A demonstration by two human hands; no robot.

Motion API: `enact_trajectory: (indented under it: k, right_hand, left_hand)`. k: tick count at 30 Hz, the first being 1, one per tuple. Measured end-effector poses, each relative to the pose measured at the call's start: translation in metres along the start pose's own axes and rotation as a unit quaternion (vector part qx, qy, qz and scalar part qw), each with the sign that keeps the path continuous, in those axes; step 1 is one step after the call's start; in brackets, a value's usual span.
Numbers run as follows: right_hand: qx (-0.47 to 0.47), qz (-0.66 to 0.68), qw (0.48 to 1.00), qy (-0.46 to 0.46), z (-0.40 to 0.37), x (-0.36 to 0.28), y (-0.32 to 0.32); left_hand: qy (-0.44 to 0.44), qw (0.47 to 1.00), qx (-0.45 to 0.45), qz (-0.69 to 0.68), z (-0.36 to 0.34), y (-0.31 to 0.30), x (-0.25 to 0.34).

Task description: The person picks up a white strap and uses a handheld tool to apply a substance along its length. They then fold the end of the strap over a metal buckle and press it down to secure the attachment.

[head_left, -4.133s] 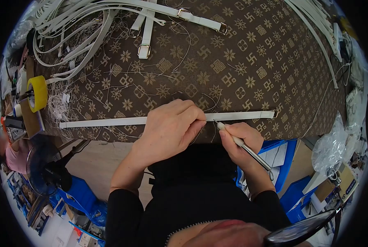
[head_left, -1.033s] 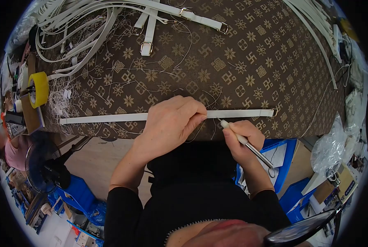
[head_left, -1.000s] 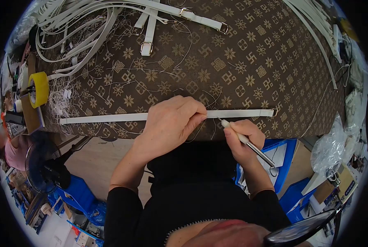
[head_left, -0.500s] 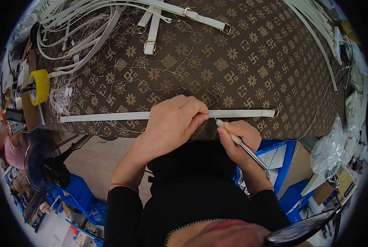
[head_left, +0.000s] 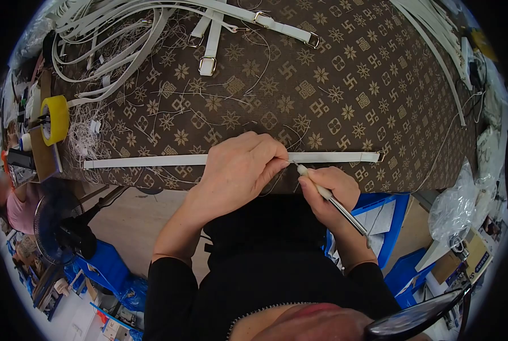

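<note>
**Item: white strap [head_left: 146,161].** It lies flat along the near edge of the patterned tablecloth [head_left: 350,85], with its metal buckle [head_left: 380,155] at the right end. Its place has not changed over the last second.

**Your left hand [head_left: 237,170].** The fingers are curled and their tips press the strap down at mid-length, as before. The thumb is hidden, so you cannot tell whether it also pinches the strap.

**Your right hand [head_left: 330,190].** It is closed in a pen grip on the thin tool [head_left: 336,203], which has a white front and a metal shaft. A second ago the tip sat just below the strap, apart from your left fingertips. It has now slid left and up, and it meets the strap's lower edge right beside them.

**Reading.** The tool has gone from poised to engaged, and the work now sits at that one spot on the strap's edge, close to your left fingertips.

**Also on the cloth:**
- a heap of straps [head_left: 106,34] at the far left
- loose threads [head_left: 86,139]
- a yellow tape roll [head_left: 54,119] at the left edge
</note>
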State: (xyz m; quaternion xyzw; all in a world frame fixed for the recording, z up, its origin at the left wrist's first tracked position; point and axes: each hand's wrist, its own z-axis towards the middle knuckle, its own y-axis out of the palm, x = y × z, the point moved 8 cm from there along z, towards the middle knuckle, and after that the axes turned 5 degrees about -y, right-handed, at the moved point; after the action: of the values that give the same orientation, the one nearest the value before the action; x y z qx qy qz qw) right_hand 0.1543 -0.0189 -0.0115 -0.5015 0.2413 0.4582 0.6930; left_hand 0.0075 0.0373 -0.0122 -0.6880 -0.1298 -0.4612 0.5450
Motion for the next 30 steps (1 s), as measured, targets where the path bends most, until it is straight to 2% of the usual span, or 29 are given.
enact_trajectory:
  k: [16, 18, 22, 24, 30]
  right_hand:
    - [-0.003, -0.005, 1.0, -0.009, -0.0008, -0.0012, 0.0007]
    - [-0.022, 0.001, 0.999, 0.027, -0.0027, 0.0019, 0.0021]
    - [-0.025, -0.002, 0.999, 0.027, -0.0027, 0.0033, 0.0032]
    - [-0.002, -0.005, 1.0, -0.01, 0.0004, -0.0003, 0.0014]
    - [0.003, -0.006, 1.0, -0.009, 0.0008, -0.0008, 0.0005]
  left_hand:
    - [0.0, 1.0, -0.002, -0.003, 0.0002, -0.0004, 0.0008]
    - [-0.001, 1.0, -0.004, -0.003, 0.0003, -0.0003, 0.0007]
    - [-0.003, 1.0, -0.006, 0.0, 0.0, 0.0004, 0.0005]
    - [-0.003, 1.0, -0.006, 0.0, -0.0001, 0.0005, 0.0006]
    - [0.003, 1.0, -0.002, -0.001, -0.0006, 0.0003, 0.0012]
